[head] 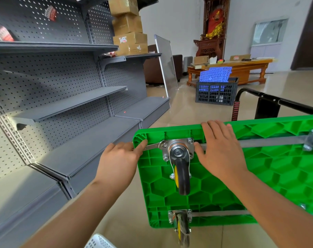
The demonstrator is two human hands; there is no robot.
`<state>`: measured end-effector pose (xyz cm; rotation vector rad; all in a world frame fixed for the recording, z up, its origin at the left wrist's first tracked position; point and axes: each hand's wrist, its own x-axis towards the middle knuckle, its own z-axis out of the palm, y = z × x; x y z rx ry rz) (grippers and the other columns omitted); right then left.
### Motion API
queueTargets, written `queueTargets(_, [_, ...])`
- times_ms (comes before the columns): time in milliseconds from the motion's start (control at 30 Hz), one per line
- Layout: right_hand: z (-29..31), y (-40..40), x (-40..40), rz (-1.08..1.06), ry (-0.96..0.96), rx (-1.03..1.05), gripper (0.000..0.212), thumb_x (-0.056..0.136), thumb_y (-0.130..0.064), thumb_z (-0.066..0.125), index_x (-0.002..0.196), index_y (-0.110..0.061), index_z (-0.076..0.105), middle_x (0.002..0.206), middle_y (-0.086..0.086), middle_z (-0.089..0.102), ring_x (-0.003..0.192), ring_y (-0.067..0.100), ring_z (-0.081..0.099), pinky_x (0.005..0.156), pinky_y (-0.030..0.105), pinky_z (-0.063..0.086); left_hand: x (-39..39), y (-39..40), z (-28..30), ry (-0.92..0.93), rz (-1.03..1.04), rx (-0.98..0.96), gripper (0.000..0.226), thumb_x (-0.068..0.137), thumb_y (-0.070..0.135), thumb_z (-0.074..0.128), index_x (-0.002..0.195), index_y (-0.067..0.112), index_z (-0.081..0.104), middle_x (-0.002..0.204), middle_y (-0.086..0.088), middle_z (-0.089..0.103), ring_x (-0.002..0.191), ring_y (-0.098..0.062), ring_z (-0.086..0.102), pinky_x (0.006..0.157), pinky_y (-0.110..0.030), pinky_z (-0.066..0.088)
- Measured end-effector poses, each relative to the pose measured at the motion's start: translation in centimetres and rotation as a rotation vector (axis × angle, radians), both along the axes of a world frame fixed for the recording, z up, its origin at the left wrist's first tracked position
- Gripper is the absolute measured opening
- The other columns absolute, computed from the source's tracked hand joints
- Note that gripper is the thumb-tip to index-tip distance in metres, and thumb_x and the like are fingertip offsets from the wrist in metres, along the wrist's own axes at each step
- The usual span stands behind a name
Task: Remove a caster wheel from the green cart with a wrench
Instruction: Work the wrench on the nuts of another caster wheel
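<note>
Left hand (120, 154) grips the wrench (151, 146) at the caster's (180, 158) ten o'clock bolt; right hand (219, 145) lies flat on the cart (277, 169).

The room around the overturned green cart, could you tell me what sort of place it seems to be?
Probably a shop or stockroom being fitted out: grey pegboard retail shelving stands mostly bare, taped cardboard boxes are stacked on top, and a dark plastic crate sits on the tiled floor.

cart (259, 167) flipped underside up, caster wheel (181, 174) on it, wrench (152, 146) at its left, shelving (62, 104) left, crate (215, 93) behind
</note>
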<state>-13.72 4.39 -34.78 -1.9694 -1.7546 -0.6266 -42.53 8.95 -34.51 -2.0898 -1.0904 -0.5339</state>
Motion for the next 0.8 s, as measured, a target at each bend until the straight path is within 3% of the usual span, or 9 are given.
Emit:
queueTargets(133, [0.1,0.1,0.0,0.001,0.005,-0.002,0.067,0.096,-0.049,0.046,0.15,-0.01,0.038,0.15,0.01,0.043,0.145,0.03,0.032,0.124,0.049,0.019,0.2,-1.1,0.2,-0.026,0.005,-0.033,0.054,0.061,0.016,0.093,0.11,0.026,0.074,0.059,0.002,0.055,0.052,-0.029,0.059,0.053,-0.03,0.041])
queueTargets(200, [0.1,0.1,0.1,-0.005,0.004,-0.01,0.067,0.096,-0.049,0.045,0.15,-0.011,0.037,0.151,0.009,0.042,0.145,0.03,0.031,0.124,0.049,0.019,0.2,-1.3,-0.3,-0.117,0.001,-0.115,0.038,0.074,0.026,0.087,0.109,0.028,0.071,0.062,0.002,0.058,0.054,-0.031,0.061,0.049,-0.032,0.045])
queueTargets(300, [0.1,0.0,0.0,-0.004,0.006,-0.004,0.067,0.096,-0.049,0.045,0.15,-0.01,0.038,0.15,0.01,0.043,0.145,0.03,0.032,0.124,0.05,0.02,0.4,-1.2,-2.3,-0.391,-0.036,-0.365,0.021,0.098,0.039,0.06,0.118,0.035,0.058,0.082,0.002,0.064,0.077,-0.034,0.065,0.058,-0.039,0.053])
queueTargets(367, [0.1,0.0,0.0,0.001,0.012,0.007,0.066,0.096,-0.048,0.047,0.148,-0.009,0.04,0.148,0.01,0.045,0.143,0.031,0.034,0.124,0.05,0.021,0.9,-1.1,-3.8,-0.559,-0.065,-0.499,0.023,0.101,0.039,0.054,0.124,0.037,0.058,0.087,0.003,0.065,0.083,-0.031,0.064,0.064,-0.038,0.05])
queueTargets(467, [0.0,0.1,0.0,0.004,0.012,0.023,0.064,0.096,-0.048,0.044,0.147,-0.009,0.042,0.145,0.01,0.047,0.141,0.031,0.036,0.123,0.051,0.023,2.0,-1.0,-5.0,-0.712,-0.06,-0.616,0.02,0.102,0.04,0.053,0.121,0.037,0.06,0.079,0.008,0.061,0.078,-0.026,0.059,0.062,-0.034,0.042])
queueTargets(633, [0.0,0.1,0.1,0.013,0.005,0.028,0.068,0.093,-0.051,0.037,0.146,-0.009,0.043,0.145,0.01,0.048,0.14,0.031,0.037,0.122,0.051,0.024,3.1,-0.2,-5.8,-0.758,-0.037,-0.738,0.014,0.105,0.042,0.045,0.1,0.032,0.052,0.076,0.007,0.06,0.073,-0.023,0.058,0.063,-0.036,0.048])
queueTargets(733, [0.0,0.1,0.2,0.013,0.005,0.027,0.068,0.093,-0.051,0.036,0.146,-0.01,0.042,0.145,0.009,0.047,0.141,0.031,0.036,0.122,0.05,0.024,3.2,0.1,-5.7,-0.747,-0.022,-0.811,0.032,0.106,0.048,0.037,0.081,0.028,0.036,0.069,0.001,0.055,0.07,-0.028,0.055,0.06,-0.037,0.041])
queueTargets(800, [0.0,0.1,0.2,0.012,0.005,0.024,0.068,0.093,-0.051,0.036,0.147,-0.01,0.042,0.146,0.009,0.047,0.141,0.031,0.036,0.123,0.05,0.024,3.1,0.5,-5.4,-0.756,-0.016,-0.863,0.039,0.105,0.051,0.034,0.077,0.025,0.036,0.069,-0.004,0.055,0.069,-0.028,0.055,0.063,-0.039,0.043])
